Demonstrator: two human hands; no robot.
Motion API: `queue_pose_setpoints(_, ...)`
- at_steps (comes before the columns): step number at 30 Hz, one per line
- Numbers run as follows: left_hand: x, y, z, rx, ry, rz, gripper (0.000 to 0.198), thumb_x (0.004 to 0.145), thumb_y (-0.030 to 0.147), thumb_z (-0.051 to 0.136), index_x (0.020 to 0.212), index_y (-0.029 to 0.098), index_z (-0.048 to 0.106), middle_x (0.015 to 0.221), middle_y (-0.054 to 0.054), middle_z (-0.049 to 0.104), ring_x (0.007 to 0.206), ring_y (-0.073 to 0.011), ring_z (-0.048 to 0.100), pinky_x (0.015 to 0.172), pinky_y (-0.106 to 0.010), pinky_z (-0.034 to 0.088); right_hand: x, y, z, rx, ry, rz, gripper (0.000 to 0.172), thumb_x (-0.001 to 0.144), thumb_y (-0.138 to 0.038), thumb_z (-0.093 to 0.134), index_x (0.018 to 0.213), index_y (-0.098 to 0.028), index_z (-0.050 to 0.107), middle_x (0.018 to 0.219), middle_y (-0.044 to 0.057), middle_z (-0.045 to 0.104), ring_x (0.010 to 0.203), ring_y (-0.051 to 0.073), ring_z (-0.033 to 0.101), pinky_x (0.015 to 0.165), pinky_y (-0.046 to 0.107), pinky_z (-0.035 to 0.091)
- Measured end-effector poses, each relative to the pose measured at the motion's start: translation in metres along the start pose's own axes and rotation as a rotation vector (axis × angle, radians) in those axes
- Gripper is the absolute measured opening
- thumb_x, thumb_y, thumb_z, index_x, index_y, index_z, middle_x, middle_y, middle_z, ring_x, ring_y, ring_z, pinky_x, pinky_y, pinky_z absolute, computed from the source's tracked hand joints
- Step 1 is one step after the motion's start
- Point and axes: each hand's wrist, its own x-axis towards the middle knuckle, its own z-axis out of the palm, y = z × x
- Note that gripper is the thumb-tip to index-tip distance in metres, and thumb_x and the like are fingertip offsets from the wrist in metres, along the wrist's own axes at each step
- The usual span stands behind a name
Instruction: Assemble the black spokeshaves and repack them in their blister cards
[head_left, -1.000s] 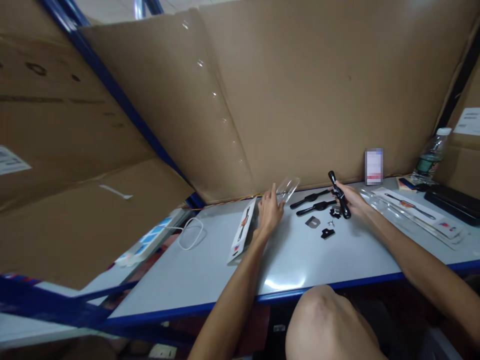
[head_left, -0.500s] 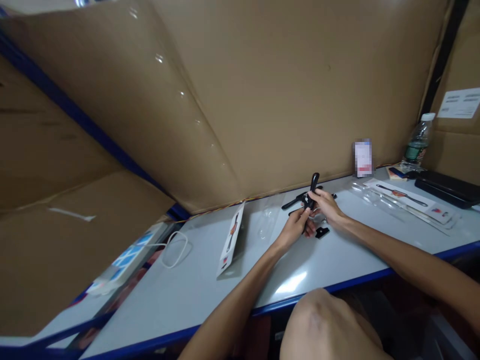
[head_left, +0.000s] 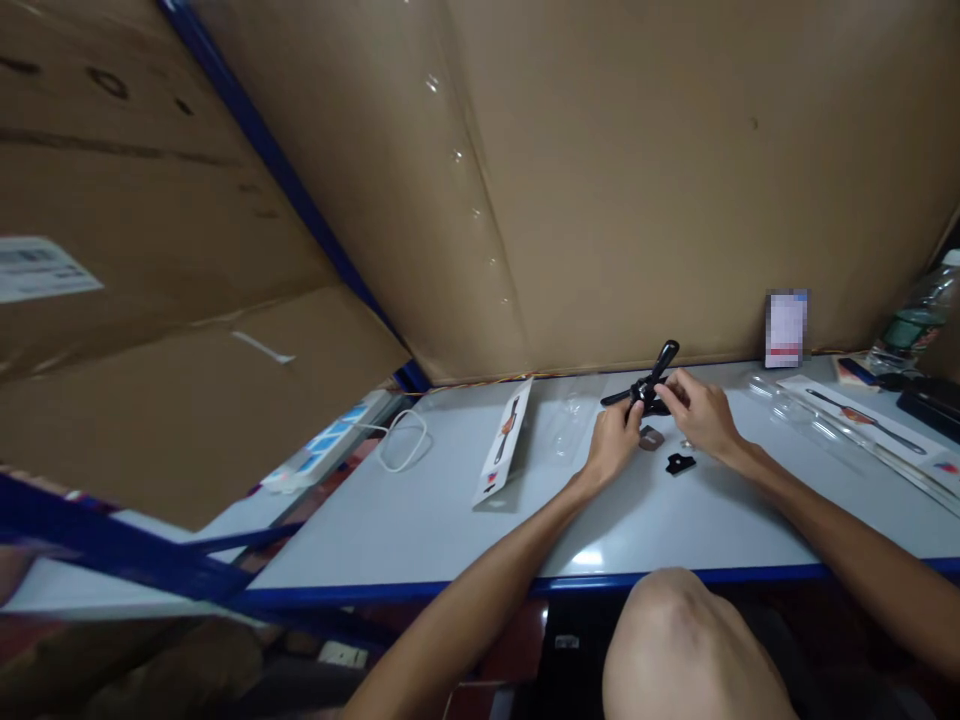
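Observation:
My left hand is closed around the body of a black spokeshave, one handle of which points up and to the right. At its middle, the thumb and fingers of my right hand pinch together; any small part between them is hidden. Behind my hands lies another black handle, partly covered. A greyish-brown flat plate shows just below the spokeshave. Nearer me on the table lie a black notched plate and a small shiny piece, too small to name.
A printed package card stands tilted on the left, beside clear plastic packaging. More packaging lies right. A phone-like screen leans against the cardboard wall. A bottle, white cable and power strip flank the table.
The view has turned left. My right hand has shifted to the right side of the spokeshave and now pinches at its middle. The greyish-brown plate has come into sight below.

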Motion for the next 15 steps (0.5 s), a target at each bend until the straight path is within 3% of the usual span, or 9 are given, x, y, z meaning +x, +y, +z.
queue_pose_setpoints(4,-0.007,0.006,0.003,0.140,-0.020,0.039,0.024,0.099,0.033,0.050,0.086,0.021,0.067,0.086,-0.013,0.073,0.087,-0.0284,0.067,0.076,-0.035,0.044,-0.005,-0.005,0.003,-0.148,-0.136,-0.081,0.019,0.101,-0.039,0.048,0.097,-0.024,0.059,0.083,0.004,0.075,0.070,0.023,0.067,0.059,0.029,0.029)
queue_pose_setpoints(10,-0.009,0.011,0.007,0.322,-0.084,0.002,0.032,0.102,0.033,0.043,0.096,0.017,0.069,0.092,-0.015,0.075,0.088,-0.0291,0.069,0.079,-0.036,0.048,-0.007,-0.002,0.007,-0.401,-0.167,-0.107,0.021,0.101,-0.036,0.044,0.102,-0.021,0.058,0.084,0.008,0.076,0.064,0.024,0.067,0.055,0.030,0.022)
queue_pose_setpoints(15,-0.009,0.016,0.006,0.379,-0.118,-0.040,0.034,0.103,0.032,0.040,0.102,0.015,0.070,0.100,-0.016,0.076,0.094,-0.0296,0.070,0.085,-0.037,0.050,-0.005,-0.005,0.004,-0.452,-0.213,-0.127,0.022,0.103,-0.034,0.041,0.104,-0.019,0.057,0.082,0.009,0.076,0.064,0.025,0.067,0.056,0.029,0.020)
